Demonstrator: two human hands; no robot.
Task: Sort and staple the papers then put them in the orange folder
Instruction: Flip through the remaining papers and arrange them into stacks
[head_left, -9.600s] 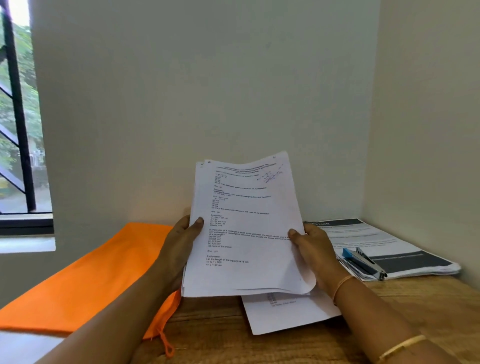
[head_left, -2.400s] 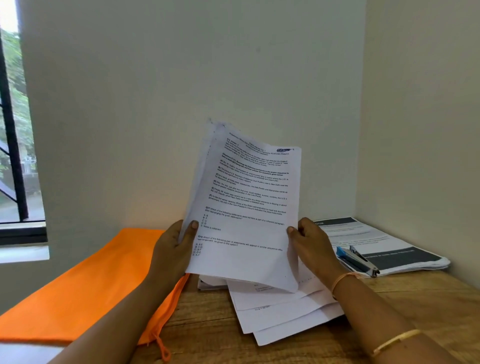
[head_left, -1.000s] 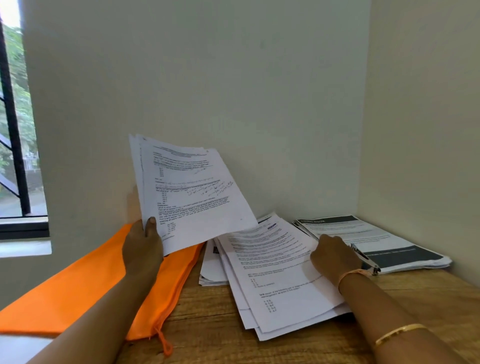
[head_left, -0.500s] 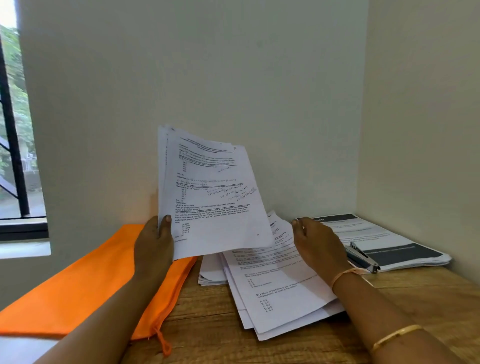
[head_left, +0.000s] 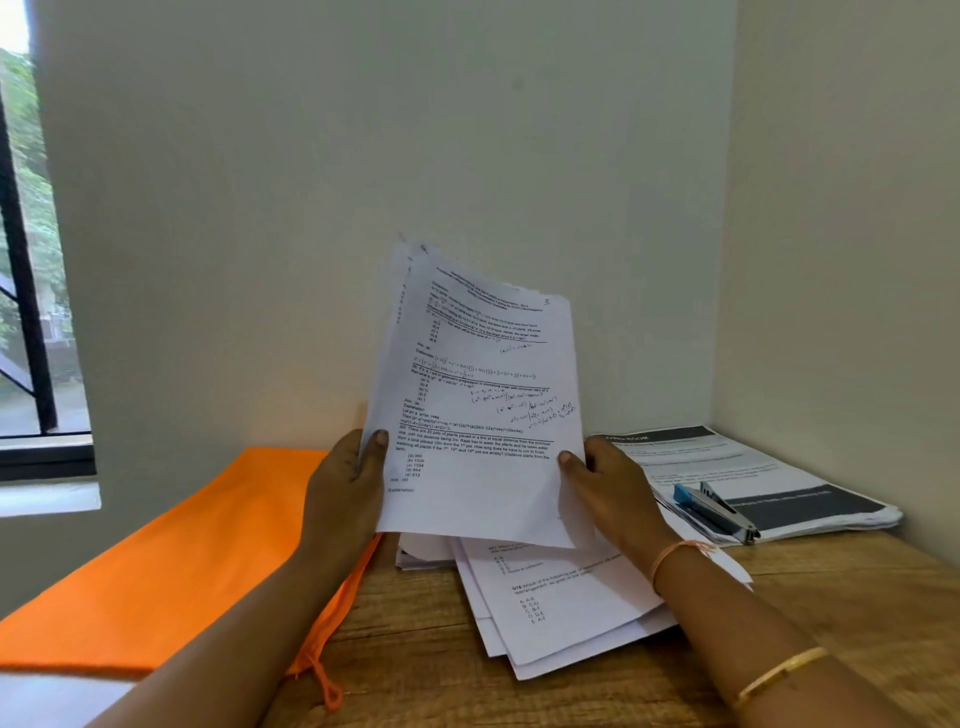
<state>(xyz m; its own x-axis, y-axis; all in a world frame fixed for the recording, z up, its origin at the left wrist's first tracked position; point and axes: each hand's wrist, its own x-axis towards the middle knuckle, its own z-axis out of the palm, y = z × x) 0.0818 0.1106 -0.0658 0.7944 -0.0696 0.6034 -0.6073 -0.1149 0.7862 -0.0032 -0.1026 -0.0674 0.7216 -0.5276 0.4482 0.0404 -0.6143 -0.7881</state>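
I hold a sheaf of printed papers (head_left: 478, 405) upright above the wooden table (head_left: 426, 639). My left hand (head_left: 345, 493) grips its lower left edge with the thumb on the front page. My right hand (head_left: 608, 493) pinches the lower right edge. Below them a fanned pile of loose sheets (head_left: 561, 608) lies flat on the table. The orange folder (head_left: 171, 561) lies to the left, its tie cord hanging near the table's front. A blue and silver stapler (head_left: 714, 509) rests on a printed stack at the right.
The printed stack with dark bands (head_left: 769, 478) fills the back right corner where two white walls meet. A window with a black frame (head_left: 31, 312) is at the far left. Bare wood shows at the front right of the table.
My right hand has lifted off the pile on the table and taken the right edge of the sheaf. The sheaf has moved right and now stands in front of me between both hands.
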